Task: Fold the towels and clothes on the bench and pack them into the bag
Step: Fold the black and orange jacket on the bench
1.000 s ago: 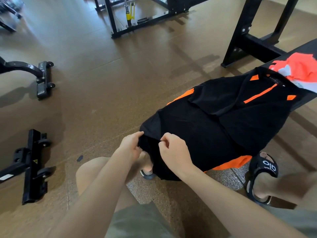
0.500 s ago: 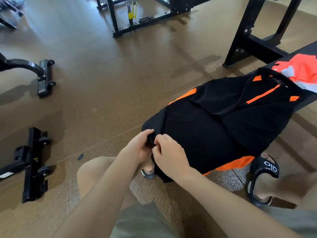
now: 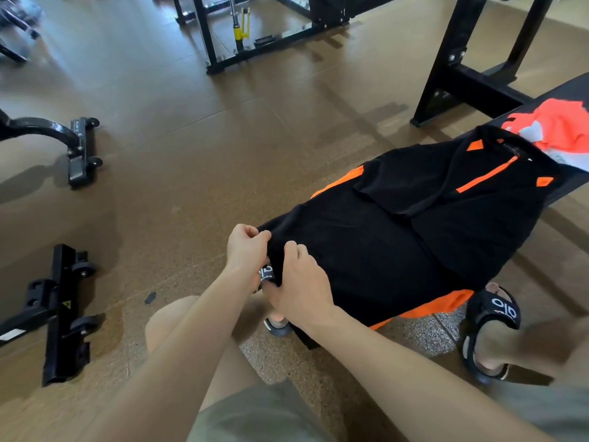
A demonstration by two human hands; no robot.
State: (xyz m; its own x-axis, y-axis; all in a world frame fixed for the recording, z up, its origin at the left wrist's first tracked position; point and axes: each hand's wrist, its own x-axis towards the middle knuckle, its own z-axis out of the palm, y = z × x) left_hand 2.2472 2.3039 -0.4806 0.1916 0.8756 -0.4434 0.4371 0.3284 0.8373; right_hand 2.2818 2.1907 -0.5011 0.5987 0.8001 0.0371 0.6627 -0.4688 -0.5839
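Bright, even daylight — source seems up top, where the floor goes bluish with glare around the rack. Soft shadows fall from the frame feet at left. Strong wide-angle bend at the edges. Top-left corner smeared, forearms at the bottom soft. The black shirt reads near featureless — folds barely visible.

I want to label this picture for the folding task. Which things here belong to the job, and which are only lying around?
Part of the job:
black and orange garment, gripped at its near hem by the left hand and right hand
orange and white cloth further along
bench

Just lying about:
black wheeled base
curved wheeled frame
rack with yellow part
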